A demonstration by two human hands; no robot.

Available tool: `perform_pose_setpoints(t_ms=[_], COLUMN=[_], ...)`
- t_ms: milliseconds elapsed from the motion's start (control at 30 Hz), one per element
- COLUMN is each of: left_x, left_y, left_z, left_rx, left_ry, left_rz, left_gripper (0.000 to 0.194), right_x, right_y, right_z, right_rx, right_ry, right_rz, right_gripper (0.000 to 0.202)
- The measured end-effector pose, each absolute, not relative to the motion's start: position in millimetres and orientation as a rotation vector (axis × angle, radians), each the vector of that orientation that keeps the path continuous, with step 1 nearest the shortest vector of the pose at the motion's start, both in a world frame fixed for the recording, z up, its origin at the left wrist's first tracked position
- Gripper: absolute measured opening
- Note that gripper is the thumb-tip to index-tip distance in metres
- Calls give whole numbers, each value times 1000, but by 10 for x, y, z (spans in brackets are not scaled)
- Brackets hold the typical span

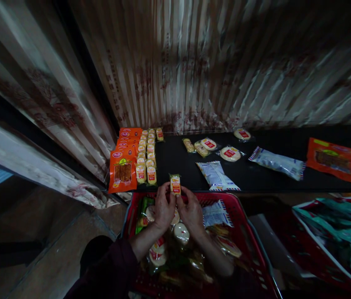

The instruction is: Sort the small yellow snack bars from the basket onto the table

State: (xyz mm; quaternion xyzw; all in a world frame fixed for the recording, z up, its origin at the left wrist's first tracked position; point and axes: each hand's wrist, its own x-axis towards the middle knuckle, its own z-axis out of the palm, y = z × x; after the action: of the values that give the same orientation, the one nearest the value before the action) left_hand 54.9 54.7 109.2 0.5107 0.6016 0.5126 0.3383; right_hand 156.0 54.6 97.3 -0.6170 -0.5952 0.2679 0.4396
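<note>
Dimly lit here: patterned curtain (pixel 219 83) hanging behind a smooth black shelf (pixel 169 160), red basket (pixel 239 205) of packets (pixel 181 233) at its near side. Left hand (pixel 164 209) and right hand (pixel 192 211), fingertips nearly together, pinch a small wrapped snack (pixel 175 184) by its near end, at the shelf's near edge. Probably light, slick-filmed and crumbly inside; best held softly by side edges.

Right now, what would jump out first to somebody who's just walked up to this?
Probably the bright orange packets overlapping at the left end of the black shelf, beside tight rows of small yellow-wrapped snacks. Next, the red basket below, holding mixed packages, with the left hand and right hand above it, pinching one small wrapped snack at the shelf's front edge.
</note>
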Motion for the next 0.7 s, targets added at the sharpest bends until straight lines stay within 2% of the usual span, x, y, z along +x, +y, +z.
perform_pose_setpoints(t_ms=[300,700], left_x=[569,585], left_y=[844,1265], left_z=[1189,1179], left_rx=[1363,1205], left_ry=[1649,1700], left_rz=[1317,1269], left_gripper=[15,33], right_x=[1517,1495], right_y=[874,1392], right_z=[1032,899], right_rx=[-1525,-1483], right_ry=[-1540,-1659], right_rz=[587,492], right_gripper=[34,37])
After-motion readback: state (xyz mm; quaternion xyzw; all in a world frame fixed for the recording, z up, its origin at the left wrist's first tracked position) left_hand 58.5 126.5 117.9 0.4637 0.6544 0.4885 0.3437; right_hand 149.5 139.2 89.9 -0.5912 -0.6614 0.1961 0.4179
